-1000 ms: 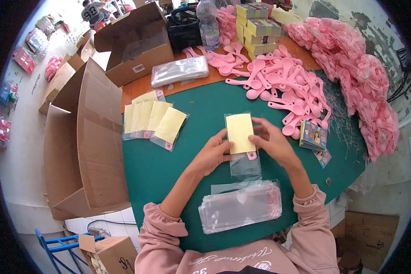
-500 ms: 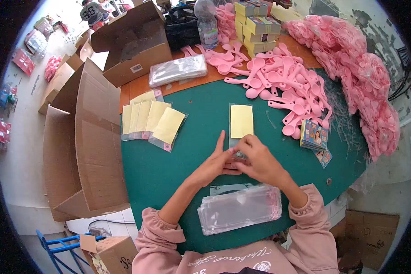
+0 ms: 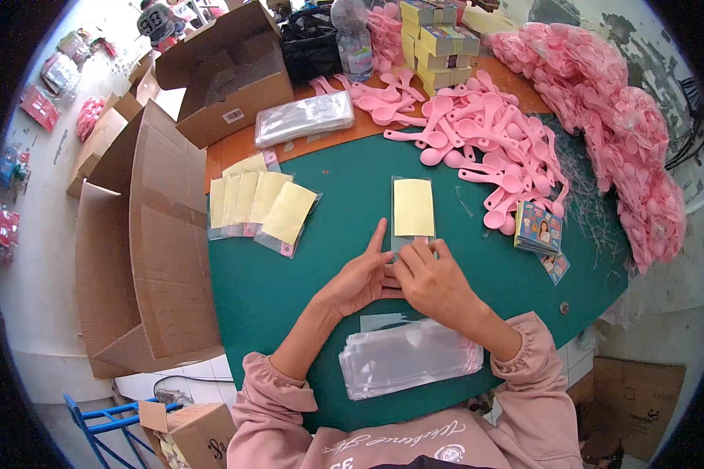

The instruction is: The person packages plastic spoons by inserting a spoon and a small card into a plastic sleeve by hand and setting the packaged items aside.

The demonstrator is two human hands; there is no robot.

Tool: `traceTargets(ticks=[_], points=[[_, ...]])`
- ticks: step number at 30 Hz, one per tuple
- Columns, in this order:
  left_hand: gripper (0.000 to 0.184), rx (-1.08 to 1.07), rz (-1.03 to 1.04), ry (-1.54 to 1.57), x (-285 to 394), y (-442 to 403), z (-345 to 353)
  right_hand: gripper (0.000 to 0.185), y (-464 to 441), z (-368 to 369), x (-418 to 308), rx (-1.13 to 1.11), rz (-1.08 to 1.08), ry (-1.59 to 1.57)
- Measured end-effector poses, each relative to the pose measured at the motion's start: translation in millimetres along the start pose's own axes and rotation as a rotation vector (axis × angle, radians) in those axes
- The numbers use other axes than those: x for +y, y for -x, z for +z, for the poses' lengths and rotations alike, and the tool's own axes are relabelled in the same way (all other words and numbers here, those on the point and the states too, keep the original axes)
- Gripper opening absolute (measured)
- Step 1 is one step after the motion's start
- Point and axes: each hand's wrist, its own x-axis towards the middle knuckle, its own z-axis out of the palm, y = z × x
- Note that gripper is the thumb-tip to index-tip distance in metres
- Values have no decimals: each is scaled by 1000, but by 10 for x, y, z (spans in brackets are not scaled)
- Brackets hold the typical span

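A clear bag with a yellow card (image 3: pixel 413 207) in it lies on the green table (image 3: pixel 344 203). At the bag's lower end, my right hand (image 3: pixel 438 281) has its fingers bent together on the plastic. My left hand (image 3: pixel 361 280) rests beside that end, index finger stretched upward and fingers apart. The fingertips of both hands nearly meet, and the bag's bottom edge is hidden there. Below them lies a stack of clear bags (image 3: pixel 407 359). Several filled bags with yellow cards (image 3: pixel 288 213) fan out to the left. Pink spoons (image 3: pixel 493 141) are heaped at the upper right.
A card stack (image 3: pixel 537 228) sits right of the spoons. Behind are packed bags (image 3: pixel 305 119), a bottle (image 3: pixel 355 47), card bundles (image 3: pixel 446 48) and an open carton (image 3: pixel 235 78). Bagged pink spoons (image 3: pixel 633 148) line the right edge. A large carton (image 3: pixel 172 250) stands left; a person (image 3: pixel 158 22) is far off.
The yellow-card bag was held up between both hands and now lies flat on the table. My hands have moved down to its lower end, the right one over the plastic.
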Motion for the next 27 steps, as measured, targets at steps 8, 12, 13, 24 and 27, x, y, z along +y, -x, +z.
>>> traceTargets(ticks=[8,12,13,24,27], points=[[72,139,4,-201,-70,-35,27,11,104,114,109,-17,-58,-226],[70,149,38,-248,-49,-32,87,14,186,-119,389,-176,71,-807],[66,157,52,-211,-25,-31,108,13,224,-201,528,-198,112,-1014],[27,-16,11,-219,6,-62,65,38,630,-557,1860,211,520,66],[27,-47,23,-146,-30,-74,70,50,288,-341,744,-157,375,-703]])
